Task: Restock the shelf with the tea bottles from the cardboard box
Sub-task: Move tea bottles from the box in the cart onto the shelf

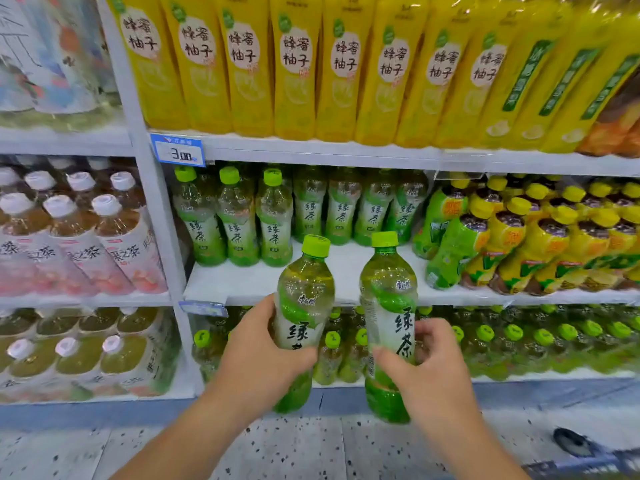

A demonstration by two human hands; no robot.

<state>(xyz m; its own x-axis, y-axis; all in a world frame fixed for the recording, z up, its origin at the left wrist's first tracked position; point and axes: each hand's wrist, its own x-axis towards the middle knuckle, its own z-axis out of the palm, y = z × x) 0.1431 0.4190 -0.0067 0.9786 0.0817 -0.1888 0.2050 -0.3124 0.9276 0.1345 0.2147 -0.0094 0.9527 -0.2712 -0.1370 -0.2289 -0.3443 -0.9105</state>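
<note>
Two green tea bottles are up in the air, one in each hand! The left hand (258, 355) is wrapped tight round the lower label of the left bottle (303, 306), thumb across the front, fingers hidden behind. The right hand (420, 367) is clamped on the right bottle (389, 320), thumb on the near side and fingertips curling round the far edge of the label. Both bottles stand close to upright, the left one leaning a touch to the right, green caps on top, and there is a clear gap between them.

They are held in front of the middle shelf (249, 282), caps level with its white board, bodies overlapping its front edge. That board has a bare stretch right behind the two caps. On its left side stands a row of three matching green tea bottles (235, 216) near the front, and further matching bottles (360, 206) stand at the back. To the right, yellow-capped bottles (519, 233) sit packed together and tilted.

Up above, a rank of tall yellow bottles (294, 67) fills the top shelf, and a blue price tag (178, 150) reading 3.00 hangs on its front rail. Below the hands, more green-capped bottles (512, 341) crowd the bottom shelf. The neighbouring bay on the left holds white-capped bottles (104, 237). Underfoot, speckled floor (294, 452).
</note>
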